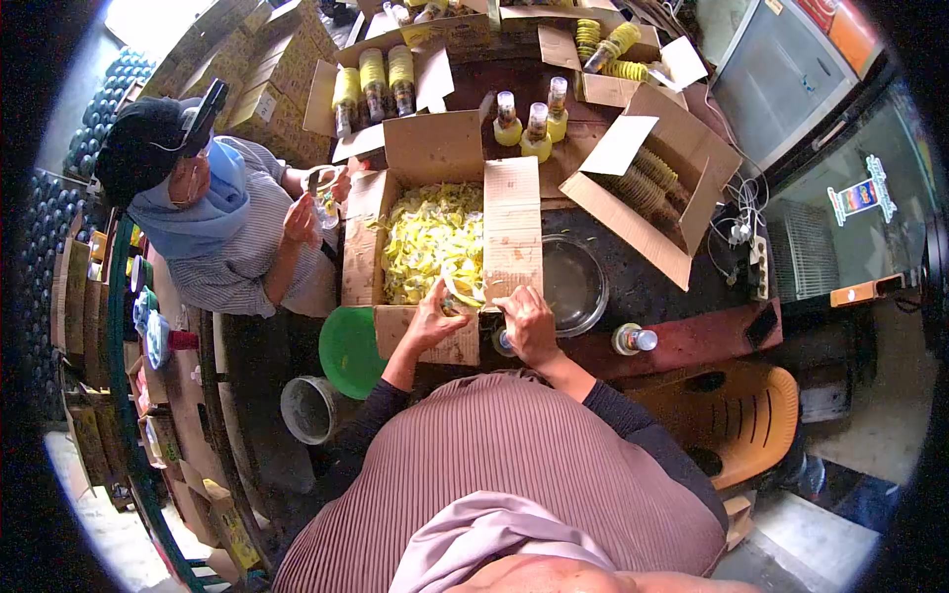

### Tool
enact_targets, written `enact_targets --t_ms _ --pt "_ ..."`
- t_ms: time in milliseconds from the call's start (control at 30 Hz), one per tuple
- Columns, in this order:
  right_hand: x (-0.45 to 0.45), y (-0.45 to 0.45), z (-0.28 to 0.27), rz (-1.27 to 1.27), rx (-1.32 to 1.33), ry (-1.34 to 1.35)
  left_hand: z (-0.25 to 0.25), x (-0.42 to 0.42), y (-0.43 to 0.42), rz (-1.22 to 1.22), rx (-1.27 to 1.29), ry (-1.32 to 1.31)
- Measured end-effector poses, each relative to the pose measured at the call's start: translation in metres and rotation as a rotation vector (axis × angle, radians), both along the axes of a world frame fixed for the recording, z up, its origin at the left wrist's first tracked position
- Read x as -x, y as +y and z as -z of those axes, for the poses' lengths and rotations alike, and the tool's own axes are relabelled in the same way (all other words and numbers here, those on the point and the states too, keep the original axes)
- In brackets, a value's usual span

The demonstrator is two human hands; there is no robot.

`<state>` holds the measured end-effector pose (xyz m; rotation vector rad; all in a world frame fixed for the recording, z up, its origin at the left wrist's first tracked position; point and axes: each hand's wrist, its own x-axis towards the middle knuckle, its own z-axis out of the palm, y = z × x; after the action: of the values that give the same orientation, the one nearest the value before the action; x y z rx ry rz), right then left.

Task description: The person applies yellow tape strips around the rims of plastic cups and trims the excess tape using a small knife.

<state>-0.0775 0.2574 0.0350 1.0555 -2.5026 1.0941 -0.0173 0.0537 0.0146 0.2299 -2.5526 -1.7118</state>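
My left hand (435, 322) is over the near edge of an open cardboard box (362, 237). Its thumb and fingers curl round a looped yellow-and-white strip (461, 287). Heaped inside the box are many similar yellow and white strips (427, 232). My right hand (529, 321) is closed in a pinch beside the box's right flap (514, 227); what its fingertips hold is too small to make out. Partly hidden under that hand is a small round item (502, 343). A clear-topped bottle (633, 339) stands to the right.
A clear round basin (573, 287) sits beyond my right hand. Green (351, 351) and grey (308, 410) tubs are at lower left. Three yellow-based bottles (536, 133) and boxes of yellow stacks (647, 183) stand farther back. A co-worker (232, 198) handles something at left. An orange chair (732, 420) is at right.
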Motion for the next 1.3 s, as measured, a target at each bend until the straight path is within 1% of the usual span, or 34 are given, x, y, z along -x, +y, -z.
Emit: enact_targets --t_ms 33,100,133,200,233,267,300,333,367,400,433,533,567,633,667,733,767,800,833,867,900,967,1000,1033,1067,1100,1133,1167,1200,1267,1300 --pt "0.000 0.000 0.002 -0.002 0.000 0.001 0.006 -0.001 0.000 -0.002 0.000 0.001" --pt "0.000 -0.001 0.007 0.011 0.103 -0.335 0.012 -0.002 0.002 -0.022 -0.029 0.099" --pt "0.000 -0.001 0.008 0.008 0.103 -0.335 0.011 -0.002 0.002 -0.026 -0.028 0.098" --pt "0.002 0.000 0.007 -0.026 0.103 -0.284 0.005 -0.004 0.001 -0.047 0.023 0.017" --pt "0.003 0.001 0.005 -0.027 0.104 -0.285 -0.002 -0.002 0.002 -0.065 0.187 0.053" --pt "0.004 0.003 0.002 -0.048 0.039 -0.141 -0.006 -0.001 0.002 -0.064 0.189 0.053" --pt "0.005 0.004 -0.002 -0.068 -0.026 0.004 -0.011 0.000 0.003 -0.076 0.263 0.034" --pt "0.004 0.005 -0.003 -0.066 -0.026 0.005 -0.016 0.001 0.004 -0.088 0.336 0.016" --pt "0.003 0.006 -0.005 -0.059 -0.058 0.074 -0.021 0.001 0.007 -0.085 0.336 0.018" --pt "0.003 0.007 -0.005 -0.049 -0.091 0.143 -0.031 0.001 0.012 -0.093 0.414 -0.033" --pt "0.002 0.007 -0.005 -0.045 -0.091 0.144 -0.038 0.002 0.014 -0.099 0.492 -0.083" --pt "0.001 0.006 -0.002 -0.028 -0.103 0.188 -0.042 0.002 0.014 -0.050 0.480 -0.110" --pt "-0.001 0.006 0.000 -0.022 -0.128 0.195 -0.033 0.000 0.011 -0.046 0.479 -0.116" --pt "-0.003 0.005 0.004 -0.018 -0.154 0.202 -0.019 0.001 0.003 -0.008 0.223 -0.069" --pt "-0.004 0.004 0.006 -0.019 -0.149 0.153 -0.013 -0.001 -0.001 -0.006 0.222 -0.071" --pt "-0.004 0.001 0.003 -0.020 -0.144 0.105 -0.027 -0.002 -0.001 0.032 -0.134 -0.356" --pt "-0.004 -0.001 0.001 -0.019 -0.065 -0.064 -0.010 -0.005 -0.005 0.041 -0.186 -0.211" --pt "-0.004 -0.003 -0.001 -0.017 0.016 -0.232 -0.010 -0.007 -0.006 0.040 -0.186 -0.209" --pt "-0.004 -0.005 0.001 -0.018 0.022 -0.286 -0.010 -0.008 -0.007 0.027 -0.255 -0.236" --pt "-0.003 -0.007 0.000 -0.019 0.023 -0.283 -0.009 -0.009 -0.009 0.013 -0.325 -0.263" --pt "-0.003 -0.007 -0.003 -0.016 0.024 -0.321 -0.010 -0.009 -0.008 0.012 -0.325 -0.261" --pt "-0.004 -0.008 -0.003 -0.015 0.023 -0.358 -0.010 -0.010 -0.006 0.038 -0.231 -0.060" --pt "-0.004 -0.009 0.000 -0.030 -0.001 -0.240 -0.010 -0.010 -0.007 0.036 -0.231 -0.059" --pt "-0.005 -0.009 0.001 -0.044 -0.024 -0.122 -0.010 -0.010 -0.009 0.034 -0.236 -0.127" --pt "-0.005 -0.009 0.003 -0.044 -0.024 -0.121 -0.011 -0.009 -0.010 0.033 -0.241 -0.196" --pt "-0.005 -0.009 0.003 -0.040 -0.051 -0.056 -0.010 -0.008 -0.010 0.033 -0.242 -0.195" --pt "-0.006 -0.009 0.004 -0.036 -0.076 0.007 -0.009 -0.008 -0.010 0.045 -0.035 -0.181" --pt "-0.007 -0.009 0.007 -0.035 -0.075 0.005 -0.008 -0.008 -0.010 0.057 0.173 -0.168" --pt "-0.008 -0.009 0.010 -0.041 -0.104 0.033 -0.014 -0.007 -0.010 0.057 0.175 -0.169" --pt "-0.008 -0.011 0.014 -0.051 -0.132 0.061 -0.028 -0.007 -0.010 0.097 0.316 -0.216" --pt "-0.008 -0.012 0.012 -0.057 -0.159 0.067 -0.043 -0.007 -0.007 0.112 0.258 -0.211"
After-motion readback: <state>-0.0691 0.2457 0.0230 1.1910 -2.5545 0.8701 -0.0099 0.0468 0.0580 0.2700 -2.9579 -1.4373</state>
